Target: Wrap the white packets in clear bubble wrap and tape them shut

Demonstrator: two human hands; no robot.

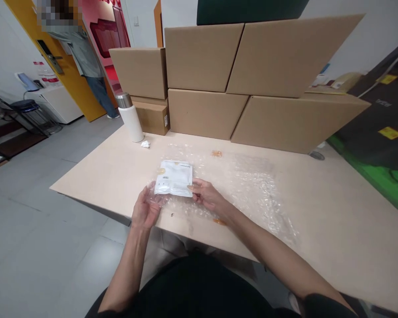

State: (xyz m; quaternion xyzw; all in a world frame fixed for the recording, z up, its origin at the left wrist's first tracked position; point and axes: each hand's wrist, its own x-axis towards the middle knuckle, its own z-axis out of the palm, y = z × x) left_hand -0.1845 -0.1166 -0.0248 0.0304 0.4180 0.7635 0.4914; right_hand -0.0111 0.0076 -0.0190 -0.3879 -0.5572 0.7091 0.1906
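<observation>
A flat white packet (175, 177) with printing and a small square code lies over a sheet of clear bubble wrap (252, 190) on the table. My right hand (207, 194) pinches the packet's right edge, thumb on top. At the packet's lower left, my left hand (146, 210) is closed on the left end of the bubble wrap, which bunches up around the fingers. The wrap spreads out to the right under my right forearm, crumpled at its far end. Orange marks show at two places on it.
Cardboard boxes (207, 112) are stacked along the table's back edge. A white flask (131, 123) with a metal lid stands at the back left, beside a crumpled white tissue (145, 144). Another person (86, 57) stands by the yellow door (58, 66).
</observation>
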